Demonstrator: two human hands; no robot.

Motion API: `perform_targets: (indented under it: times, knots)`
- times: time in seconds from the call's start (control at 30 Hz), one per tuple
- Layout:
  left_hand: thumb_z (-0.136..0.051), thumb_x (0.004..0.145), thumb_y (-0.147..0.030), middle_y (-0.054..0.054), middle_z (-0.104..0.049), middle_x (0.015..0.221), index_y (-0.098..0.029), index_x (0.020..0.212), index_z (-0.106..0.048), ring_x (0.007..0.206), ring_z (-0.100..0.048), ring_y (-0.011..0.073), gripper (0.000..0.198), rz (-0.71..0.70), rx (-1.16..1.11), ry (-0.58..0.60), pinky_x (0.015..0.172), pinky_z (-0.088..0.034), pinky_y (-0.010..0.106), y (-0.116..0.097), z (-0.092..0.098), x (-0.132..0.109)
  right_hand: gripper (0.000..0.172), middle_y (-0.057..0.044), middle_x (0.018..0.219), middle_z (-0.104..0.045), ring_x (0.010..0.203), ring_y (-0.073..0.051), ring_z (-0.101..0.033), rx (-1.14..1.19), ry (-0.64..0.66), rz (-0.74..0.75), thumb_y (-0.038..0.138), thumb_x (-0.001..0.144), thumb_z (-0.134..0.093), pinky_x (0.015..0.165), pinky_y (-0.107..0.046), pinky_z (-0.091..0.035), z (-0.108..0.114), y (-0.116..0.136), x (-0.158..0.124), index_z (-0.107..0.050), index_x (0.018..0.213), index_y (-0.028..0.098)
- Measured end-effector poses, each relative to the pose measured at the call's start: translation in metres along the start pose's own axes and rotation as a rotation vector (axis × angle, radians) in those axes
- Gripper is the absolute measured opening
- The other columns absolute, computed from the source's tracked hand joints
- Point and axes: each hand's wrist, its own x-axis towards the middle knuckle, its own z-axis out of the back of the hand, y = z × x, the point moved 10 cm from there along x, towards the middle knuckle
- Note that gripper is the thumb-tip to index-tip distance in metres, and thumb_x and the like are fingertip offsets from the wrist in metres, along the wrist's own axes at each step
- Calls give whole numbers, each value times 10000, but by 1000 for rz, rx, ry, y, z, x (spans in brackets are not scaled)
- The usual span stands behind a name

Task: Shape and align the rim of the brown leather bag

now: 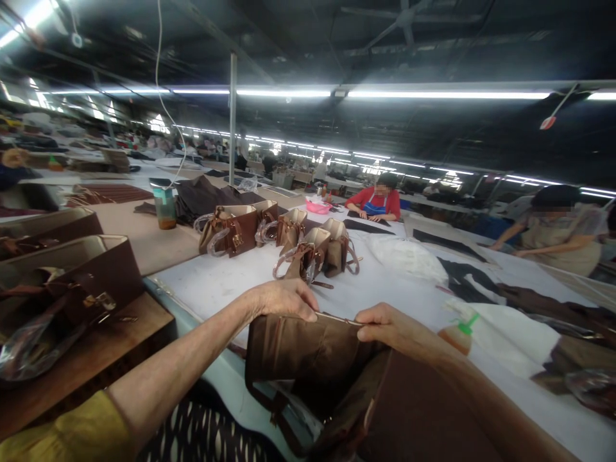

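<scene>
A large brown handbag (327,359) stands open in front of me, tilted, its lighter brown lining showing. Pinched between the thumb and fingers of my left hand (289,298) is the far rim of the bag, left of its middle. A short way to the right, my right hand (385,327) grips the same rim between thumb and fingers. A dark strap hangs at the bag's near left side, with clear plastic wrap beside it. The bag's bottom and near side run out of view.
Several small brown handbags (235,231) with plastic-wrapped handles stand on the white table (192,282). More bags (96,282) sit on a wooden stand at left. A green-capped glue bottle (459,333) lies at right. A person in red (380,200) and another person (558,231) work across the table.
</scene>
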Motion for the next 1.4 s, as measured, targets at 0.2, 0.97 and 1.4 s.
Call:
perform_targets:
  times: [0.2,0.97,1.4]
  knots:
    - [-611,611,-264,-15,-619,630,-136,767,-700,587,-502,118,220,-37,-43,62,534,-344,200,-2,-6,-4,182,48,549,-356,545,-90,-307,-28,-30,-17,299,722,-502,506,-203,-237,1,2,-3,-564,677,134]
    - [-606,611,-243,-41,-469,504,-106,696,-682,473,-341,72,179,-65,-195,20,438,-225,200,0,-6,-16,224,53,590,-382,572,-95,-348,-362,-104,56,329,812,-459,509,-206,-247,-13,46,0,-475,659,166]
    - [-595,643,-243,-33,-490,548,-124,728,-688,511,-359,77,173,-116,-116,42,463,-248,192,1,-12,-9,283,59,548,-281,533,-78,-277,-226,-42,29,348,813,-449,472,-201,-205,-16,27,8,-381,608,166]
